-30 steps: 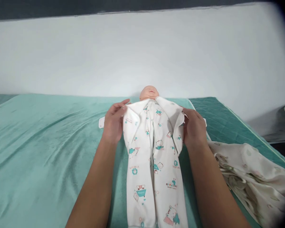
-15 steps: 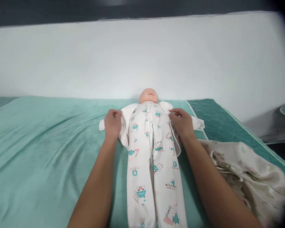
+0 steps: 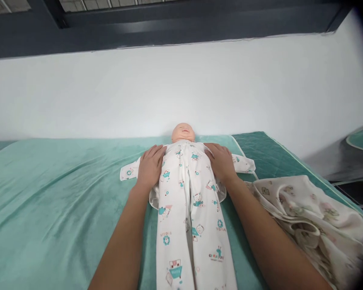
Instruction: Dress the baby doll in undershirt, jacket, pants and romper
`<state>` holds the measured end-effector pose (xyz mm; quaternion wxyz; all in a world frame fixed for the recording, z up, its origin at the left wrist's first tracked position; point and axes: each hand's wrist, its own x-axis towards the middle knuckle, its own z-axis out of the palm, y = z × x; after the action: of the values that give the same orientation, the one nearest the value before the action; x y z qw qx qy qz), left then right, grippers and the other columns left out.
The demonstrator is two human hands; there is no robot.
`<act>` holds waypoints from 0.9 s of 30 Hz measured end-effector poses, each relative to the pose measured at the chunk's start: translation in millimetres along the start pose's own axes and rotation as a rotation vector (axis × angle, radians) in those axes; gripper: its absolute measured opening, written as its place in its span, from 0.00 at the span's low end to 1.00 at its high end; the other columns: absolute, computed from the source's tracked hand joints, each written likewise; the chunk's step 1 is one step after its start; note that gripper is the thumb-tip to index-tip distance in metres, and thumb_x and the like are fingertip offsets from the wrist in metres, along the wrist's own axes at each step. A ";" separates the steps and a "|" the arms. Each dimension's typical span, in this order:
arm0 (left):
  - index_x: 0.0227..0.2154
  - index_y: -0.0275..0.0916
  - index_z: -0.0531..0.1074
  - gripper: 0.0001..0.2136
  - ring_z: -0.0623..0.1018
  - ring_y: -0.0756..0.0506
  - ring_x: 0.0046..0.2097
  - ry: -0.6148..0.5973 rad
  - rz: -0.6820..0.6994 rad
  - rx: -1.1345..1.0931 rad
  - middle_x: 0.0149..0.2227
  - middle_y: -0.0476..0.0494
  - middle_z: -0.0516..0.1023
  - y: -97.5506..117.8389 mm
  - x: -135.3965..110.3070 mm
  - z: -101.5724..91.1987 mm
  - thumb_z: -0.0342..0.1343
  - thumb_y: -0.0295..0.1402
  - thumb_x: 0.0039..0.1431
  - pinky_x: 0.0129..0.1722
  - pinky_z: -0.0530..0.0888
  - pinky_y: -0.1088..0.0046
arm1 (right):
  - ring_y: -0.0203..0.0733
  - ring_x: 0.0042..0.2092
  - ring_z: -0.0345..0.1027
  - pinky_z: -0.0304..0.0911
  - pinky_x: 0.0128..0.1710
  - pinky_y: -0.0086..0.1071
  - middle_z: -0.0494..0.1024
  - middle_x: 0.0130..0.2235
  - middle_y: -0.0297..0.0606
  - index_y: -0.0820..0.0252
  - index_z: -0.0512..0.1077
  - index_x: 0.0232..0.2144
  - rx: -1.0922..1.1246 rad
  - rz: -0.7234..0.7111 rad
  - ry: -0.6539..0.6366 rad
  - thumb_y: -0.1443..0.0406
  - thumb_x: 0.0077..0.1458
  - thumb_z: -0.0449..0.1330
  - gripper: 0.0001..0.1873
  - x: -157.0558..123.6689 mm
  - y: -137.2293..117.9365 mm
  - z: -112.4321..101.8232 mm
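We lose the feet of the romper (image 3: 187, 209) below the bottom edge, along with our elbows. Our left hand (image 3: 150, 166) and right hand (image 3: 220, 161) cover its shoulders. Its printed words are too small to read. The patterned cloth (image 3: 305, 213) blurs into the dark right corner.

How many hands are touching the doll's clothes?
2. The left hand lies flat on the romper beside the chest; the right hand lies flat on the opposite side.
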<state>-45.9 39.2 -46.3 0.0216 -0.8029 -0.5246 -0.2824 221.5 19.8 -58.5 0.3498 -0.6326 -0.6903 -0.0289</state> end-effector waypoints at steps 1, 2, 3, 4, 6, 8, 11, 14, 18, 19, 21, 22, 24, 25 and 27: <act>0.60 0.46 0.68 0.20 0.67 0.41 0.64 -0.008 -0.020 0.013 0.62 0.47 0.71 -0.3 0.0 0.6 0.39 0.36 0.71 0.63 0.63 0.57 | 0.51 0.54 0.66 0.56 0.56 0.45 0.76 0.54 0.42 0.52 0.73 0.53 -0.010 0.034 -0.023 0.62 0.67 0.46 0.20 2.2 -0.1 0.7; 0.60 0.47 0.68 0.20 0.68 0.41 0.63 -0.002 -0.045 0.027 0.62 0.48 0.72 -0.4 -0.2 0.6 0.39 0.37 0.71 0.62 0.63 0.57 | 0.51 0.53 0.68 0.57 0.54 0.45 0.77 0.54 0.42 0.52 0.73 0.53 -0.020 0.069 -0.039 0.61 0.67 0.46 0.20 4.3 0.5 0.3; 0.60 0.47 0.68 0.20 0.69 0.41 0.62 0.007 -0.071 0.042 0.61 0.48 0.73 -0.1 -0.4 0.0 0.39 0.38 0.71 0.61 0.64 0.57 | 0.51 0.51 0.68 0.57 0.53 0.44 0.77 0.53 0.41 0.51 0.74 0.52 -0.028 0.101 -0.054 0.61 0.67 0.46 0.20 6.4 1.9 -1.0; 0.59 0.47 0.69 0.20 0.70 0.41 0.61 0.014 -0.095 0.056 0.60 0.48 0.74 0.4 -0.3 -0.8 0.39 0.39 0.71 0.60 0.64 0.57 | 0.51 0.50 0.69 0.58 0.51 0.43 0.78 0.52 0.41 0.51 0.74 0.52 -0.030 0.130 -0.070 0.61 0.66 0.45 0.20 8.5 4.1 -2.9; 0.57 0.46 0.71 0.19 0.72 0.40 0.58 0.016 -0.133 0.082 0.58 0.47 0.75 1.8 0.6 -2.9 0.41 0.41 0.70 0.59 0.65 0.58 | 0.50 0.48 0.71 0.59 0.47 0.41 0.79 0.50 0.41 0.50 0.74 0.50 -0.025 0.203 -0.110 0.63 0.66 0.44 0.21 12.4 11.1 -7.3; 0.54 0.46 0.72 0.19 0.74 0.40 0.57 0.007 -0.160 0.097 0.57 0.46 0.77 2.4 2.1 -4.3 0.42 0.41 0.70 0.58 0.66 0.58 | 0.50 0.47 0.72 0.60 0.44 0.39 0.80 0.48 0.41 0.51 0.75 0.50 -0.010 0.302 -0.147 0.64 0.64 0.44 0.22 15.4 21.5 -10.5; 0.52 0.47 0.74 0.18 0.75 0.40 0.55 0.021 -0.247 0.110 0.55 0.45 0.78 0.3 3.5 -4.9 0.41 0.37 0.70 0.56 0.66 0.59 | 0.50 0.46 0.72 0.63 0.43 0.39 0.81 0.46 0.42 0.52 0.76 0.48 0.044 0.359 -0.173 0.64 0.62 0.45 0.22 17.0 38.0 -9.9; 0.51 0.45 0.75 0.18 0.76 0.37 0.53 0.036 -0.388 0.141 0.52 0.41 0.80 -4.4 2.2 -4.7 0.42 0.35 0.68 0.52 0.68 0.57 | 0.52 0.50 0.71 0.64 0.50 0.44 0.79 0.49 0.44 0.55 0.77 0.47 0.078 0.214 -0.073 0.66 0.59 0.48 0.21 14.9 43.8 -7.0; 0.49 0.44 0.76 0.18 0.77 0.35 0.51 0.045 -0.448 0.179 0.48 0.37 0.81 -7.4 -2.1 -5.5 0.41 0.35 0.68 0.49 0.69 0.58 | 0.50 0.58 0.67 0.61 0.59 0.49 0.76 0.54 0.44 0.56 0.76 0.50 0.198 -0.102 0.163 0.69 0.59 0.49 0.22 6.9 27.3 -12.4; 0.50 0.43 0.75 0.18 0.77 0.36 0.51 0.064 -0.430 0.179 0.49 0.37 0.80 -6.9 -3.1 -5.8 0.41 0.35 0.68 0.49 0.69 0.57 | 0.48 0.58 0.67 0.61 0.60 0.48 0.76 0.55 0.42 0.55 0.75 0.50 0.265 -0.177 0.166 0.70 0.59 0.48 0.22 4.5 21.0 -14.8; 0.51 0.43 0.74 0.18 0.75 0.37 0.54 0.112 -0.346 0.159 0.52 0.38 0.79 -4.9 -4.5 -6.4 0.42 0.32 0.68 0.52 0.68 0.57 | 0.44 0.59 0.67 0.62 0.61 0.45 0.75 0.56 0.39 0.53 0.74 0.51 0.364 -0.272 0.100 0.71 0.60 0.45 0.24 0.6 10.2 -17.6; 0.52 0.43 0.74 0.18 0.74 0.38 0.56 0.127 -0.282 0.136 0.54 0.39 0.77 -3.6 -4.8 -6.5 0.42 0.30 0.67 0.55 0.66 0.57 | 0.44 0.59 0.67 0.62 0.61 0.45 0.75 0.57 0.39 0.53 0.73 0.53 0.379 -0.285 0.042 0.71 0.61 0.45 0.24 -0.5 6.8 -17.0; 0.54 0.44 0.72 0.19 0.71 0.41 0.60 0.109 -0.146 0.075 0.58 0.42 0.75 -1.2 -4.6 -6.2 0.42 0.26 0.66 0.60 0.63 0.58 | 0.46 0.59 0.66 0.62 0.60 0.47 0.74 0.57 0.41 0.54 0.70 0.56 0.353 -0.246 -0.056 0.69 0.63 0.44 0.24 -1.0 4.8 -11.7; 0.55 0.44 0.72 0.20 0.70 0.43 0.61 0.080 -0.095 0.041 0.59 0.43 0.75 -0.3 -4.3 -5.8 0.42 0.25 0.65 0.61 0.62 0.59 | 0.47 0.59 0.66 0.62 0.60 0.48 0.74 0.57 0.43 0.56 0.70 0.57 0.330 -0.207 -0.091 0.67 0.64 0.44 0.23 -0.2 5.8 -7.6; 0.56 0.44 0.71 0.21 0.70 0.44 0.61 0.024 -0.053 -0.019 0.59 0.44 0.74 1.2 -3.5 -4.9 0.42 0.25 0.65 0.62 0.62 0.60 | 0.50 0.59 0.67 0.61 0.59 0.50 0.74 0.57 0.47 0.59 0.70 0.56 0.301 -0.118 -0.128 0.63 0.66 0.45 0.22 2.5 8.4 -0.4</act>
<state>-48.0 34.1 -43.6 0.0128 -0.7854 -0.5426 -0.2976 229.3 23.4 -60.3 0.3935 -0.5320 -0.7438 0.0945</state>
